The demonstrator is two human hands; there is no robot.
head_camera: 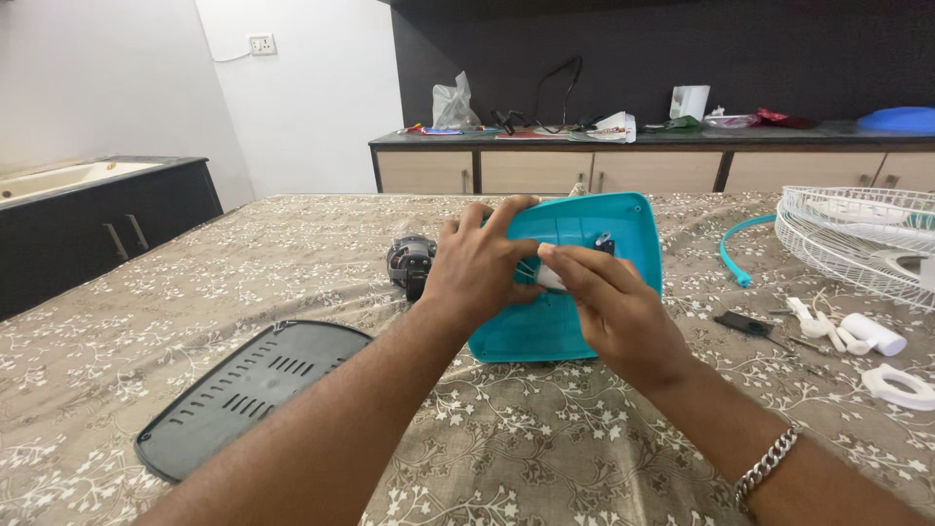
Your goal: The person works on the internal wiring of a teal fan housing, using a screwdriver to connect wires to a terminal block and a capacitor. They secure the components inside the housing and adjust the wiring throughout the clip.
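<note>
Left hand (477, 268) clamps the near-left side of the teal plastic housing (623, 229), fingers curled over its top edge, thumb side toward the middle; looks like it's there to keep the shell propped and steady so the inside faces up. Right hand (614, 307) is closed in a pinch on a small white part (548, 281) at the housing's centre, fingertips pressed together around it, wrist low on the cloth; what the part is, can't tell, too small and half covered. A silver chain bracelet (766, 466) sits on the right wrist. The housing lies mid-bed, tilted slightly up toward the camera, with a small dark fitting (604, 242) on its inner face just past the right fingertips. Just left of the housing, touching or nearly so, a dark motor unit (409, 261) rests on the patterned bedspread (292, 244). Nearer the camera on the left, well apart, a black vented cover plate (243, 390) lies flat. To the right: a teal curved trim strip (732, 255), a white wire fan guard (857, 239), and loose white plastic pieces (857, 336) laid out within reach, plus a small black piece (743, 323). Cluttered counter (633, 136) along the far wall.
</note>
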